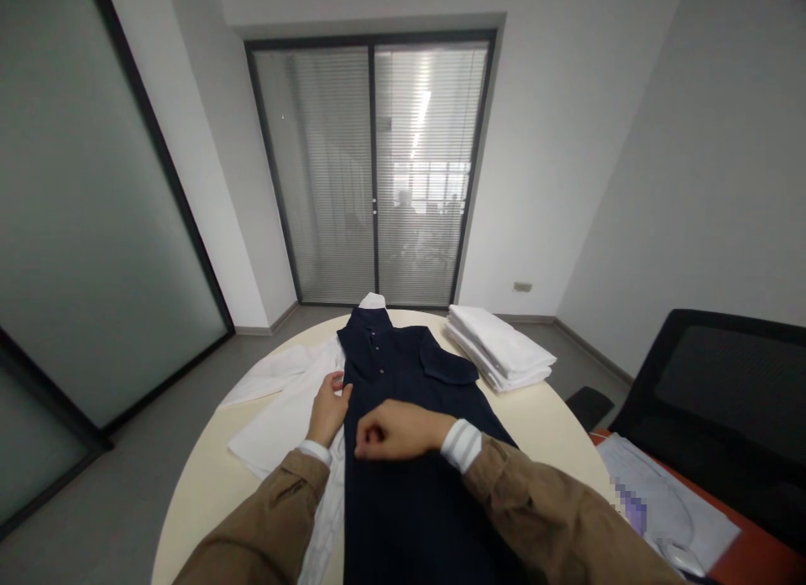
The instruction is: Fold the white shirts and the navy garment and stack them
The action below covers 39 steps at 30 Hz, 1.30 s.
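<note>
A navy short-sleeved polo shirt (403,358) with a buttoned placket lies front up on the table, its collar at the far end. It is folded in along its left edge. My left hand (328,409) rests at that edge, thumb on the navy cloth and fingers apart from it, touching the shirt but not visibly gripping. My right hand (403,430) is curled over the shirt's middle, fingers bent in toward the thumb, with nothing visible in them. White cloth (277,417) spreads out to the left, partly beneath the navy shirt.
A stack of folded white garments (500,350) sits at the right of the round cream table (195,501). To the right, a black mesh chair (724,400) stands by an orange surface holding a clear plastic bag (667,493). A glass door with blinds (371,174) is ahead.
</note>
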Available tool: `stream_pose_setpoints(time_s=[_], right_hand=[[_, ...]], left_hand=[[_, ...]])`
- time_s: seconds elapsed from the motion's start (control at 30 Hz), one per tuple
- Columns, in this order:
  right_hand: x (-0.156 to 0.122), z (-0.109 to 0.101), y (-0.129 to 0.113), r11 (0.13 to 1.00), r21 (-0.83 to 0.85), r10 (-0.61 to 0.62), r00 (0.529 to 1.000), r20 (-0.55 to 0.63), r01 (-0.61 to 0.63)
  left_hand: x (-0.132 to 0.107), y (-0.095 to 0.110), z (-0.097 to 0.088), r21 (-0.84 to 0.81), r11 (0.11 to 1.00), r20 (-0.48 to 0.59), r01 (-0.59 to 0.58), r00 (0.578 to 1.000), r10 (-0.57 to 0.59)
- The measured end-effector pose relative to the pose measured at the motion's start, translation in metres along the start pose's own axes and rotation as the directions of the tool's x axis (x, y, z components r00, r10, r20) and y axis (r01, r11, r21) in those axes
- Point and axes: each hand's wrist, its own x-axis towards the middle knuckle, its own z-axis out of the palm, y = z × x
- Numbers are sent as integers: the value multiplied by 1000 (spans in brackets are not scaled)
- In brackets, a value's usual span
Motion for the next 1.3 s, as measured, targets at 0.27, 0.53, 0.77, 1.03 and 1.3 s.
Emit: stream_pose_setpoints(time_s=[0.27,0.53,0.77,1.03,1.3], right_hand=[[63,-40,75,853,84,469,686,-556,-515],[124,-34,99,756,180,589,532,-609,-630],[144,-28,126,737,286,643,505,-575,-613],[161,-32,145,785,367,611,526,-592,-499],[153,-32,174,733,506,676,406,-615,-455]], left_hand=[[1,1,0,32,999,-44,-5,999,7],[4,2,1,74,997,-69,-23,997,28],[5,7,2,104,993,-61,-49,997,56],[5,12,1,124,992,-52,-39,998,46],[4,13,0,168,986,-43,-4,999,11]])
